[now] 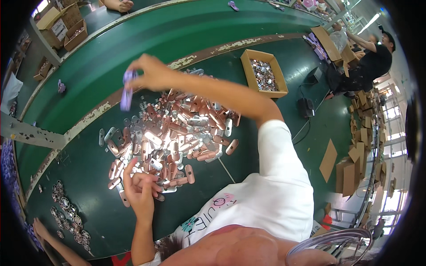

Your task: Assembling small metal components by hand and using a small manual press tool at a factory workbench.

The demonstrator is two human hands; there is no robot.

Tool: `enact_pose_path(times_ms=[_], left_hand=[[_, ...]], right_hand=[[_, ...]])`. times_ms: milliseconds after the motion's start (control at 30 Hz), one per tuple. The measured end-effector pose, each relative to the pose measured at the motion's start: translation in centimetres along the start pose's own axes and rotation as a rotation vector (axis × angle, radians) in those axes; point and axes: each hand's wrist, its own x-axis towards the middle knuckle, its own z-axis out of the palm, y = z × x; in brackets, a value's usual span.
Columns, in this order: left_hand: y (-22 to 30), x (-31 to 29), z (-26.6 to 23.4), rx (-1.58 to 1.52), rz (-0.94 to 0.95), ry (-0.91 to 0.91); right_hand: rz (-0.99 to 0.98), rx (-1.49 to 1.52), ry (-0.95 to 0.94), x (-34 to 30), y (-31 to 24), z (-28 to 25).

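Purple part [126,98] gripped in right hand [153,73], motion-blurred, 10 o'clock of pink-and-silver pile [173,126]. Left hand [141,188] at 7, fingers half-curled by the pile, can't tell if gripping. One part up, plenty left loose on desk [108,221], finished count not visible. Carton [279,77] of small bits at 2, silver rings [65,205] at 8

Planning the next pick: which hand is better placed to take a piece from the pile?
Probably the left hand: it is at the near edge of the pile, while the right hand holds a purple item.
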Motion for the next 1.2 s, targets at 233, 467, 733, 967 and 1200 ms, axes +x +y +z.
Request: enact_pose_path(times_ms=[233, 467, 733, 967, 1200], left_hand=[[-1.1, -0.6, -0.2, 0.259, 0.152, 0.04], [0.1, 0.6, -0.4, 1.176, 0.465, 0.115], [-1.5, 1.1, -0.9, 1.093, 0.493, 0.075], [-0.8, 0.7, -0.6, 1.082, 0.534, 0.175], [-0.7, 0.0, -1.3, 0.438, 0.279, 0.253]], right_hand=[[0.557, -0.135, 0.417, 11.7, 8.1, 1.0], [-0.384, -0.371, 0.178, -6.8, -0.4, -3.6], [0.217, -0.519, 0.352, -17.2, 5.6, -7.7], [0.207, -0.641, 0.379, -17.8, 7.1, -8.7], [0.23, -0.562, 0.356, -19.4, 6.8, -9.6]])
